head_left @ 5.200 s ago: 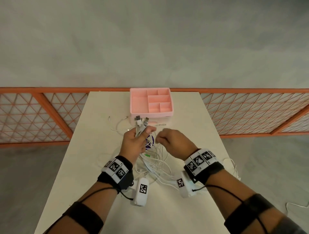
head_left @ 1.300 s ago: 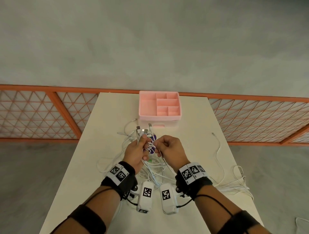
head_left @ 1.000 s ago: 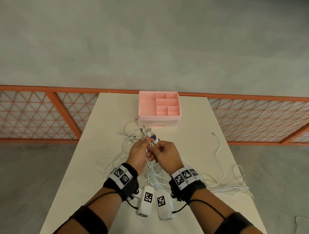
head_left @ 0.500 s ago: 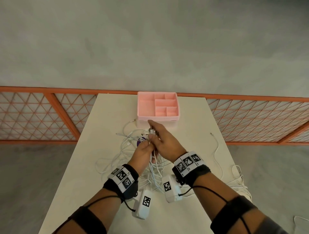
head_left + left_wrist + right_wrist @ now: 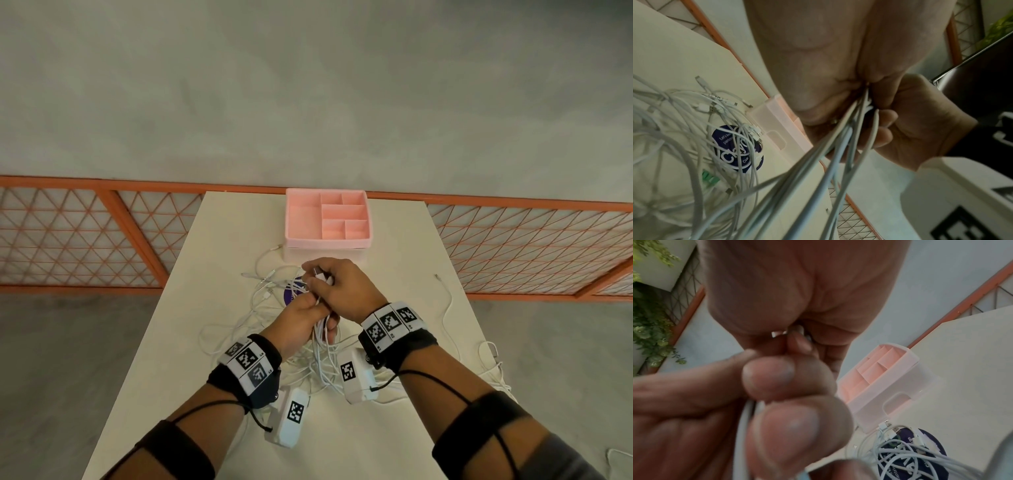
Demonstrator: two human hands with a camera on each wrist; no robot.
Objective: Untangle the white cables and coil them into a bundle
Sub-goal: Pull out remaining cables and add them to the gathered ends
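Both hands meet over the middle of the table, gripping one bunch of white cables [image 5: 322, 337]. My left hand [image 5: 306, 305] pinches the strands from below. Curled over the plug ends [image 5: 320, 274] just beyond it is my right hand [image 5: 329, 279]. In the left wrist view the held cables [image 5: 840, 142] run taut down from the closed fingers. The right wrist view shows plug tips [image 5: 797, 331] inside the right palm and strands [image 5: 745, 417] between fingers. A loose tangle [image 5: 263, 298] lies on the table [image 5: 226, 240] to the left.
A pink divided organiser box [image 5: 327, 219] stands just beyond the hands at the table's far edge. A round purple label [image 5: 737, 149] lies under the tangle. Another white cable [image 5: 447, 308] trails along the right side and over the edge. Orange lattice railing [image 5: 85, 236] runs behind.
Over the last second my right hand moved forward over the left hand and closed on the plug ends. The left hand kept its grip lower on the strands.
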